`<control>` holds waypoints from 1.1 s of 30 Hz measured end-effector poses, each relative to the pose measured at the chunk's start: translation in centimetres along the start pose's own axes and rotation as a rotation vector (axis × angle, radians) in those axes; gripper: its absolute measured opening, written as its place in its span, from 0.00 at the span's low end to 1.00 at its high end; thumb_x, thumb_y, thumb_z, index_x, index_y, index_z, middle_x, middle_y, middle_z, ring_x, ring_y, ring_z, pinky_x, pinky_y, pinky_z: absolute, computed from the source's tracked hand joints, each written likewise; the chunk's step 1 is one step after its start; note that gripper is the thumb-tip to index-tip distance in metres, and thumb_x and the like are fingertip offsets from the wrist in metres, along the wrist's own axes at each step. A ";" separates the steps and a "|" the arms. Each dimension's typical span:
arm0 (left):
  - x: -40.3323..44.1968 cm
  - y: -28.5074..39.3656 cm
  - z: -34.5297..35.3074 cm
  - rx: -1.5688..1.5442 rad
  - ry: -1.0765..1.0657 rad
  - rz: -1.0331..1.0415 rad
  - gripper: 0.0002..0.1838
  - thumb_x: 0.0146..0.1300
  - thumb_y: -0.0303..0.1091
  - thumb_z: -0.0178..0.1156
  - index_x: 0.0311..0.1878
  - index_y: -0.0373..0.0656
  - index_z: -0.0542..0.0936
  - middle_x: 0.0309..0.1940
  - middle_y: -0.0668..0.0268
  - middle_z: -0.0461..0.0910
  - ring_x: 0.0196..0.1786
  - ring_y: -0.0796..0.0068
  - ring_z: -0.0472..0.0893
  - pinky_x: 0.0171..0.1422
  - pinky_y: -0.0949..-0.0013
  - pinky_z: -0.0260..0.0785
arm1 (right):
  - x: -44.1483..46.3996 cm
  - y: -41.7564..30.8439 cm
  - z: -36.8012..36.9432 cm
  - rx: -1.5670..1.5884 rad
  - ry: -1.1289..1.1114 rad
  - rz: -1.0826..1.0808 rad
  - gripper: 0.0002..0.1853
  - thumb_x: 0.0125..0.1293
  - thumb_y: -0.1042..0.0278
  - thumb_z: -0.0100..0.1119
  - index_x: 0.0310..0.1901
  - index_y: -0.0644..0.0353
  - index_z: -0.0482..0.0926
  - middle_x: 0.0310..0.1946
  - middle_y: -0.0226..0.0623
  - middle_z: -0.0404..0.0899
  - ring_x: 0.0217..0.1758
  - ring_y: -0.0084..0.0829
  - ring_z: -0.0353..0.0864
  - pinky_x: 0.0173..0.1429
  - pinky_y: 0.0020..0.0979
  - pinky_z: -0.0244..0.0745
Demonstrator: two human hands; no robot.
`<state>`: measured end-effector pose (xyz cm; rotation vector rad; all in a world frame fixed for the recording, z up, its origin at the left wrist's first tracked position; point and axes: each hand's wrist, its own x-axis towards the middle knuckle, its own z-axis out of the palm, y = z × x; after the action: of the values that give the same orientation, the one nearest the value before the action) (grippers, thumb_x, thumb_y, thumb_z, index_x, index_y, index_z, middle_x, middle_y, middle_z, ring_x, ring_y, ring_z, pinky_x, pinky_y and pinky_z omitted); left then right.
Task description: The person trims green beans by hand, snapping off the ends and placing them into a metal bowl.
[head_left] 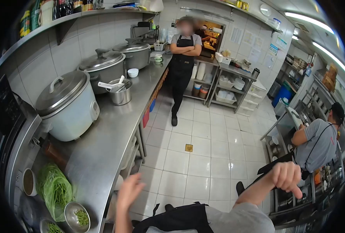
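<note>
The person's hands are hovering well apart. The left hand is hanging open beside the front edge of the bench, nearest the metal bowl of cut greens, which is sitting by that edge, next to a green plastic bag. The right hand is curling downward; whether it is fully closing cannot be told.

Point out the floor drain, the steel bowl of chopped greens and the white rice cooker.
Floor drain (189, 148): head view, middle of its grate.
Steel bowl (70, 214): head view, bare inner wall.
White rice cooker (73, 121): head view, front of its body.
</note>
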<state>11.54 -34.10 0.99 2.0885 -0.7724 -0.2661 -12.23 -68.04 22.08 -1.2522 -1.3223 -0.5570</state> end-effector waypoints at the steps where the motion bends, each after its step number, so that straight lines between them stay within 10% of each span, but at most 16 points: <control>1: 1.6 1.2 1.8 0.095 -0.132 0.191 0.22 0.57 0.38 0.58 0.54 0.39 0.72 0.45 0.54 0.76 0.45 0.62 0.78 0.50 0.64 0.69 | -0.5 -1.2 0.3 -0.027 0.028 -0.029 0.23 0.59 0.58 0.61 0.12 0.60 0.68 0.05 0.30 0.64 0.06 0.21 0.61 0.16 0.21 0.56; 8: 4.1 6.0 6.5 -0.053 -0.512 0.290 0.27 0.58 0.46 0.55 0.57 0.42 0.69 0.52 0.52 0.73 0.54 0.55 0.73 0.56 0.62 0.66 | -4.0 -5.1 0.0 -0.071 0.204 -0.014 0.20 0.58 0.59 0.62 0.15 0.64 0.72 0.06 0.34 0.69 0.06 0.24 0.66 0.14 0.21 0.61; 14: -0.5 -1.7 2.8 0.214 -0.289 0.084 0.27 0.56 0.44 0.58 0.55 0.39 0.70 0.45 0.53 0.77 0.46 0.58 0.77 0.51 0.63 0.69 | -3.8 -0.8 -2.9 0.109 0.118 -0.040 0.19 0.60 0.59 0.59 0.18 0.64 0.74 0.09 0.36 0.73 0.10 0.26 0.72 0.17 0.23 0.64; 25: -14.3 -4.3 -4.6 0.094 0.040 -0.263 0.25 0.56 0.42 0.58 0.54 0.39 0.70 0.44 0.52 0.77 0.47 0.56 0.77 0.50 0.62 0.68 | 2.9 29.9 3.7 0.905 0.281 0.339 0.09 0.66 0.63 0.48 0.33 0.59 0.70 0.15 0.28 0.68 0.18 0.24 0.69 0.23 0.23 0.63; 33: -28.5 -4.3 -11.3 0.146 0.385 -0.619 0.24 0.58 0.41 0.58 0.55 0.40 0.70 0.44 0.54 0.77 0.47 0.59 0.78 0.52 0.63 0.68 | 8.1 46.3 22.8 0.668 0.230 0.821 0.12 0.59 0.78 0.46 0.45 0.68 0.70 0.29 0.38 0.75 0.25 0.24 0.72 0.30 0.22 0.69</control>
<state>-3.91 -7.30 1.81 2.3755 0.0987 -0.1313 21.43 -30.55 8.35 -0.9989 -0.6123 0.3056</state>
